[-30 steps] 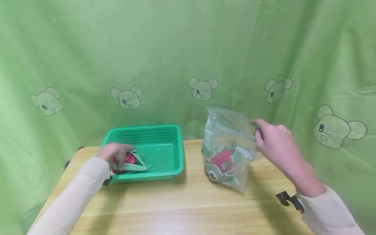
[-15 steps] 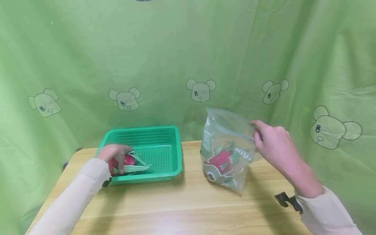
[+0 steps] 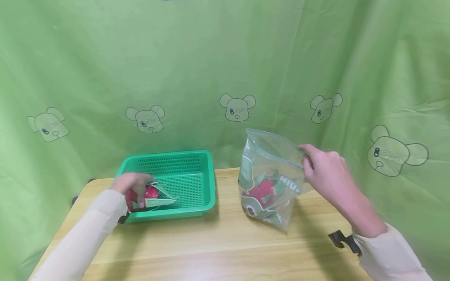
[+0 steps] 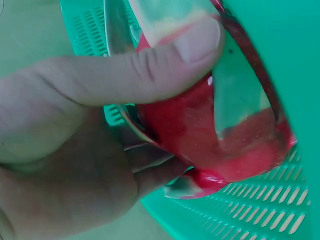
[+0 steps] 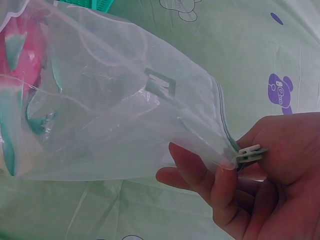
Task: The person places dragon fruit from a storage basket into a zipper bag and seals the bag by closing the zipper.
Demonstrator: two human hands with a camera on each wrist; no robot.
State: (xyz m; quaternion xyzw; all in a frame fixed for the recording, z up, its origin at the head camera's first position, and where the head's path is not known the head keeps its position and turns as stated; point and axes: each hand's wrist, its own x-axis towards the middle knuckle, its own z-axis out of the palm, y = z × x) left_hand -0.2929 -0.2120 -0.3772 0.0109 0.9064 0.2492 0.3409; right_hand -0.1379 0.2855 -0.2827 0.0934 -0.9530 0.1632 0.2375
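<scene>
In the head view my left hand (image 3: 133,186) reaches into the left end of a green plastic basket (image 3: 212,183). It grips a red dragon fruit (image 3: 152,192) with pale green leaf scales. The left wrist view has the thumb across the dragon fruit (image 4: 185,125) and other fingers beneath it, partly hidden. My right hand (image 3: 328,168) pinches the upper right corner of a clear zip bag (image 3: 277,156), which stands open-mouthed on the table. A slider (image 5: 250,152) sits by the pinched corner in the right wrist view. Inside the bag lies another dragon fruit (image 3: 264,191).
Basket and bag stand side by side along the back of a wooden table (image 3: 197,249), with bare wood between them. A green curtain (image 3: 190,70) printed with bear heads hangs right behind the table.
The whole head view has shifted slightly, so things lie a little further left. Both hands keep their holds on the dragon fruit and the bag, with little visible movement.
</scene>
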